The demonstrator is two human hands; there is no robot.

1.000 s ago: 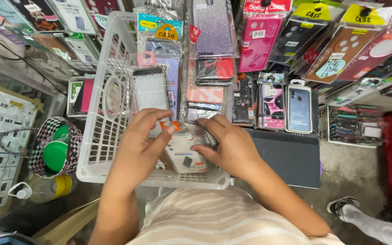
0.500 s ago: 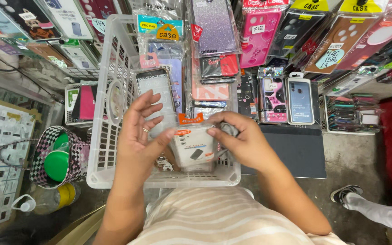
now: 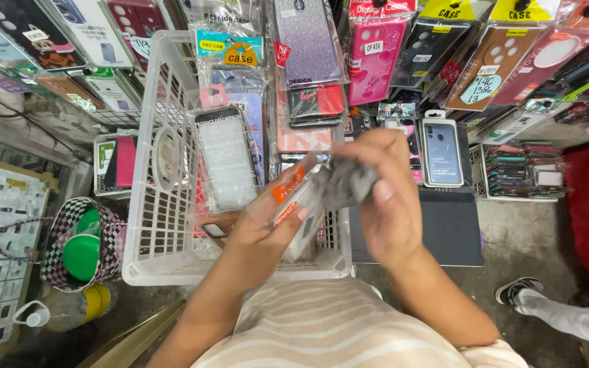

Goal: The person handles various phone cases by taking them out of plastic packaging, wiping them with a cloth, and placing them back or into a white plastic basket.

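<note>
Far to the left of the hands, a checkered bag stands on the ground with a green lid showing in its mouth, and a yellow container sits just beside it; both look parked out of the way rather than in use.

Directly under and ahead of the hands is a white plastic basket, its slatted wall upright on the left. Packaged phone cases stand on edge inside it, among them a clear case in its wrapper, so that their fronts can be read from above.

The left hand rises over the basket's near rim with its fingers closed around the lower end of a clear plastic packet with orange tabs, steadying it. The right hand is curled over the packet's upper end, pinching a grey, crumpled-looking part of it; the motion blur there hides exactly what the fingertips grip. The packet is thus held between both hands, lifted above the basket and tilted.

Beyond the right hand hang rows of cases in sleeves, a pink one among them, and a blue case in a box stands just past the knuckles. Far to the right, another person's shoe rests on the concrete.
</note>
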